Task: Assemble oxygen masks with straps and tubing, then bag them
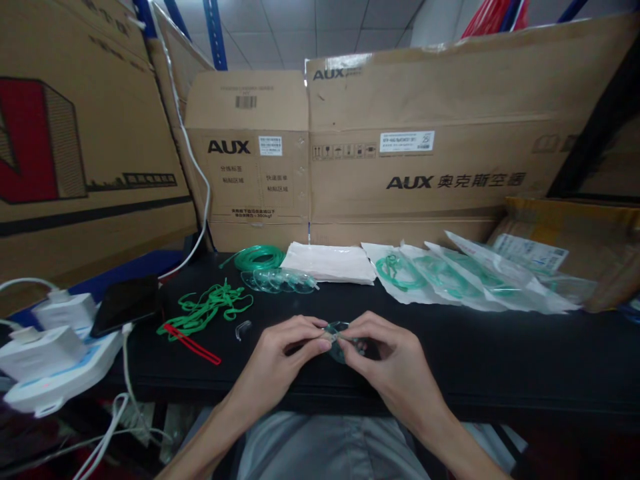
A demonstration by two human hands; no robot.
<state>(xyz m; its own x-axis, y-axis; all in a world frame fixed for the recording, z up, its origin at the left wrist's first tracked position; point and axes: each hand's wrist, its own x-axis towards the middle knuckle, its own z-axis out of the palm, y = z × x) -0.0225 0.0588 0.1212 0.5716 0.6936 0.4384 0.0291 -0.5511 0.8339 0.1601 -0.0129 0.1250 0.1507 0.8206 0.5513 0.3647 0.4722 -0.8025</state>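
The clear greenish shell (339, 355) is sitting between the two hands, just below the centre of the frame. The left hand (287, 347) and the right hand (387, 347) are both pinching narrowly at its upper edge; the fingers are hiding whether a separate small part is sitting between them. Working it well is probably calling for steady, even fingertip pressure, with one hand bracing the edge while the other is making fine adjustments, as thin plastic is likely flexing.

Left of the hands, a small clear elbow piece (243, 329), a red strip (193, 345) and tangled green straps (210, 310) are lying on the black table (500, 360). A power strip (65, 377) and a dark phone (127, 303) are crowding the lower left. Green tubing (260, 257), nested shells (277, 281) and white pouches (327, 263) are lining the back, apparently leaving the hands unobstructed.
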